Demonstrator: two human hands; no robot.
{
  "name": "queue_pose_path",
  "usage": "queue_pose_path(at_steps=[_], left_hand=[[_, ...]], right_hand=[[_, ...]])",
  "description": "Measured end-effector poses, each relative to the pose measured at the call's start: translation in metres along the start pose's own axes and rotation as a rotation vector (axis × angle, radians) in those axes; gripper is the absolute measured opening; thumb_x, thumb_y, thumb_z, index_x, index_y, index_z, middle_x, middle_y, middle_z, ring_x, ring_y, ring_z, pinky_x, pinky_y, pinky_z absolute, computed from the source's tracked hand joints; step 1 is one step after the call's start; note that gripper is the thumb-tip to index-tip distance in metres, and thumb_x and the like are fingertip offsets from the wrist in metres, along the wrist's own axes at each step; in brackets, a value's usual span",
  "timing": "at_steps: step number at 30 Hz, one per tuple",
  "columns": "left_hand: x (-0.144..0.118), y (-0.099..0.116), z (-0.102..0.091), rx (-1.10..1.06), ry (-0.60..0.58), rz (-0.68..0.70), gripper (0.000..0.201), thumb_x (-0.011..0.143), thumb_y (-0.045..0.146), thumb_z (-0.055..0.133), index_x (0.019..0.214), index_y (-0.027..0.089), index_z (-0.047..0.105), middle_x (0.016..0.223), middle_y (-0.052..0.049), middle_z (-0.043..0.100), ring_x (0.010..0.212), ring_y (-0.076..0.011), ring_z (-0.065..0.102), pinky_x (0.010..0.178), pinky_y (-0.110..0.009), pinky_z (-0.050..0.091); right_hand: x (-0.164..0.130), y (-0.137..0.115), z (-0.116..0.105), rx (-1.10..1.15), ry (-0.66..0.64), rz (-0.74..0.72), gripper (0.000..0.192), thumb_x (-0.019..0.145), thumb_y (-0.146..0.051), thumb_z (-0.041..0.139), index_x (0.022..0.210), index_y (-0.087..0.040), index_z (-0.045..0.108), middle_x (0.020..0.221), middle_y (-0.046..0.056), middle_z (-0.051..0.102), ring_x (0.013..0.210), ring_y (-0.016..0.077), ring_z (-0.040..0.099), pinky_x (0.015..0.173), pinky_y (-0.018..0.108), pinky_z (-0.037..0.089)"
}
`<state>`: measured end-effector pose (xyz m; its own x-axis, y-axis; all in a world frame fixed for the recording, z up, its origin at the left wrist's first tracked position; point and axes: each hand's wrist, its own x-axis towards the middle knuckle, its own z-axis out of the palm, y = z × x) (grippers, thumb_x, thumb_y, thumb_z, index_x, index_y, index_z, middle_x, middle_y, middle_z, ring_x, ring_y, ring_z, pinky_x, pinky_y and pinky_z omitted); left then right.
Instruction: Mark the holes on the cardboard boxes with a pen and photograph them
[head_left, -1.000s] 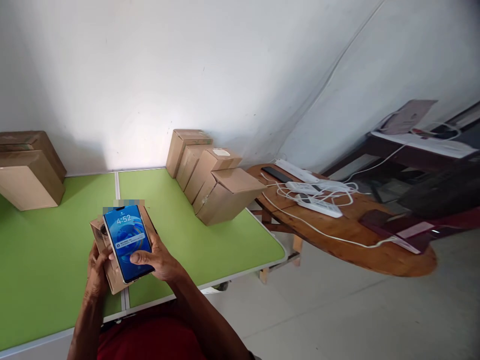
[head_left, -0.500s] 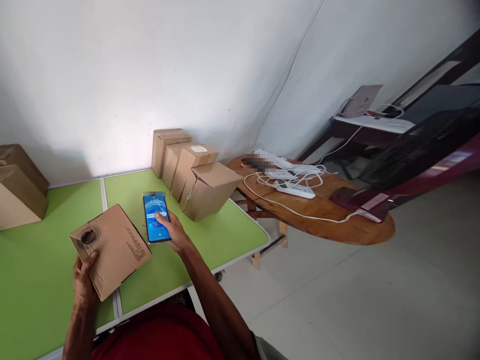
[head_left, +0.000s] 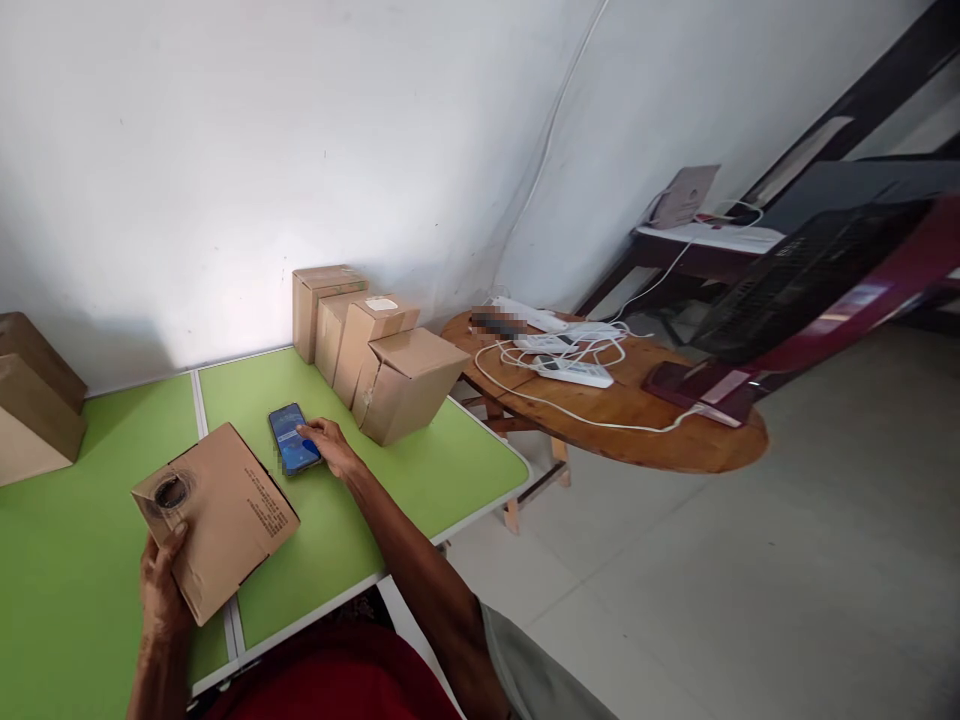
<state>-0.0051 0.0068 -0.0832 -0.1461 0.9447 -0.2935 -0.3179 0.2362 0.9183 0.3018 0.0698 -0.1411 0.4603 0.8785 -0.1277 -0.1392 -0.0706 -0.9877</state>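
So, the left hand (head_left: pixel 161 585) is gripping the box (head_left: pixel 221 520) at its lower-left edge, thumb pressing on top, and that box is tilting across the table's seam (head_left: pixel 199 400). Right of the seam, the right hand (head_left: pixel 330 445) is grasping the phone (head_left: pixel 289 445) by its near right edge, thumb lying over the screen. Whether the phone is resting on the table (head_left: pixel 450 480) or hanging just above, I'm not able to tell.

Trouble could be coming from that one-sided hold: the box is depending on one hand, so a slackening thumb could let its free corner swing down over the seam. The phone, being held at one edge, could slip and knock its screen, and a stray thumb could be waking something on it.

As for looks, the box is showing plain brown card, a dark round mark (head_left: pixel 171 490) near the left corner, small print running down the right side, and black lines edging two sides.
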Motion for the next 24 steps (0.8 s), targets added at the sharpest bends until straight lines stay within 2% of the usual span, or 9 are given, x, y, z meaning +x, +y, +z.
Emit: queue_pose_path(at_steps=[6, 8, 10, 12, 15, 16, 17, 20, 24], left_hand=[[0.002, 0.000, -0.002, -0.019, -0.002, 0.009, 0.077, 0.047, 0.050, 0.099, 0.115, 0.023, 0.074, 0.099, -0.004, 0.080, 0.087, -0.0306, 0.078, 0.081, -0.045, 0.069], [-0.001, 0.000, -0.001, -0.029, -0.015, 0.012, 0.079, 0.045, 0.051, 0.101, 0.114, 0.023, 0.075, 0.098, -0.003, 0.080, 0.089, -0.0318, 0.079, 0.083, -0.044, 0.069], [-0.007, 0.000, 0.003, -0.026, -0.046, 0.018, 0.080, 0.043, 0.054, 0.102, 0.112, 0.022, 0.075, 0.098, -0.004, 0.081, 0.097, -0.0355, 0.080, 0.085, -0.045, 0.069], [-0.015, 0.000, 0.011, -0.009, -0.108, 0.015, 0.083, 0.044, 0.059, 0.102, 0.112, 0.021, 0.076, 0.102, -0.007, 0.082, 0.105, -0.0397, 0.080, 0.088, -0.046, 0.069], [-0.027, 0.000, 0.031, 0.036, -0.245, 0.026, 0.090, 0.049, 0.065, 0.102, 0.122, 0.019, 0.077, 0.110, -0.011, 0.084, 0.113, -0.0431, 0.079, 0.093, -0.048, 0.068], [-0.030, 0.000, 0.039, 0.060, -0.303, 0.043, 0.091, 0.052, 0.065, 0.102, 0.127, 0.019, 0.077, 0.113, -0.012, 0.084, 0.115, -0.0433, 0.079, 0.095, -0.049, 0.067], [-0.033, -0.001, 0.049, 0.091, -0.369, 0.063, 0.091, 0.056, 0.066, 0.101, 0.131, 0.020, 0.076, 0.116, -0.013, 0.084, 0.117, -0.0431, 0.078, 0.097, -0.049, 0.067], [-0.036, -0.010, 0.085, 0.228, -0.575, 0.145, 0.083, 0.069, 0.067, 0.097, 0.136, 0.022, 0.076, 0.129, -0.015, 0.081, 0.125, -0.0421, 0.076, 0.105, -0.050, 0.063], [-0.047, -0.035, 0.137, 0.361, -0.680, 0.396, 0.079, 0.083, 0.069, 0.086, 0.146, 0.025, 0.069, 0.154, -0.018, 0.068, 0.142, -0.0404, 0.066, 0.116, -0.054, 0.054]], right_hand=[[-0.014, -0.015, -0.013, -0.182, 0.031, -0.044, 0.035, 0.079, -0.053, 0.089, 0.086, -0.022, 0.073, 0.103, 0.010, 0.081, 0.110, 0.0309, 0.074, 0.102, 0.044, 0.056], [-0.025, -0.024, -0.017, -0.209, 0.015, -0.063, 0.034, 0.080, -0.052, 0.090, 0.089, -0.023, 0.075, 0.111, 0.012, 0.082, 0.119, 0.0343, 0.073, 0.110, 0.049, 0.054], [-0.042, -0.036, -0.021, -0.213, -0.007, -0.093, 0.041, 0.079, -0.055, 0.092, 0.101, -0.022, 0.078, 0.123, 0.015, 0.081, 0.129, 0.0362, 0.071, 0.116, 0.050, 0.052], [-0.065, -0.048, -0.027, -0.161, -0.128, -0.127, 0.057, 0.080, -0.064, 0.090, 0.116, -0.021, 0.079, 0.133, 0.016, 0.079, 0.133, 0.0353, 0.070, 0.115, 0.048, 0.055], [-0.110, -0.064, -0.042, 0.035, -0.513, -0.150, 0.077, 0.080, -0.077, 0.085, 0.132, -0.021, 0.076, 0.137, 0.015, 0.079, 0.130, 0.0347, 0.073, 0.107, 0.046, 0.060], [-0.125, -0.068, -0.048, 0.082, -0.574, -0.155, 0.079, 0.078, -0.075, 0.088, 0.134, -0.020, 0.075, 0.136, 0.014, 0.079, 0.127, 0.0349, 0.073, 0.107, 0.046, 0.059], [-0.140, -0.072, -0.056, 0.109, -0.570, -0.155, 0.078, 0.077, -0.070, 0.092, 0.134, -0.020, 0.074, 0.134, 0.013, 0.079, 0.125, 0.0347, 0.074, 0.108, 0.047, 0.059], [-0.177, -0.081, -0.085, 0.086, -0.305, -0.204, 0.072, 0.076, -0.053, 0.095, 0.135, -0.021, 0.071, 0.129, 0.009, 0.079, 0.117, 0.0327, 0.075, 0.105, 0.046, 0.060], [-0.212, -0.074, -0.123, -0.188, 0.227, -0.347, 0.058, 0.073, -0.047, 0.092, 0.120, -0.023, 0.068, 0.109, 0.005, 0.078, 0.098, 0.0282, 0.073, 0.086, 0.039, 0.062]])
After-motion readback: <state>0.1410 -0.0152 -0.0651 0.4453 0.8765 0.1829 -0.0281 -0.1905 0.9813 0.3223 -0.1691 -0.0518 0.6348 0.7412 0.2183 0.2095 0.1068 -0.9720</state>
